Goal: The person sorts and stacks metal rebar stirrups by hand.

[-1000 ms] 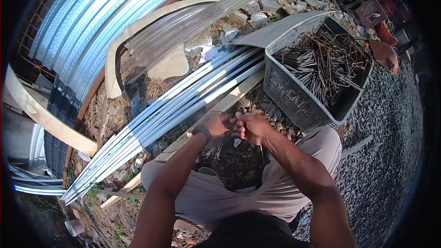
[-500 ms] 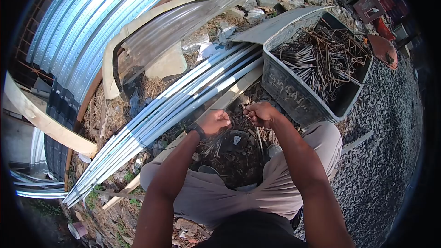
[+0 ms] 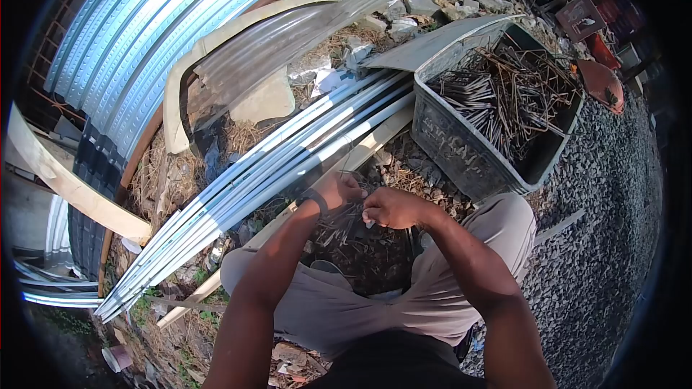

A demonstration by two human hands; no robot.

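Note:
My left hand (image 3: 342, 191), with a dark band at its wrist, is closed, thumb and fingers pinched together. A thin dark line, perhaps a wire, rises just above it over the pale pipes. Close to its right, my right hand (image 3: 395, 208) is closed too, its fingers curled and the fingertips almost meeting those of the left. What either hand pinches is too small to make out. Below the hands, a heap of short, thin metal pieces (image 3: 337, 225) lies on shaded ground between my legs.
A grey plastic tub (image 3: 461, 145) full of bent rusty metal rods (image 3: 515, 97) stands ahead to the right. Long pale pipes (image 3: 274, 169) and a wooden plank (image 3: 369, 142) run diagonally ahead. Corrugated sheets (image 3: 166, 36) lie at left; gravel (image 3: 598, 245) covers the right side.
My right hand has moved left and slightly down, towards the left hand. My left hand has turned and shifted slightly up, and the gap between the hands has narrowed.

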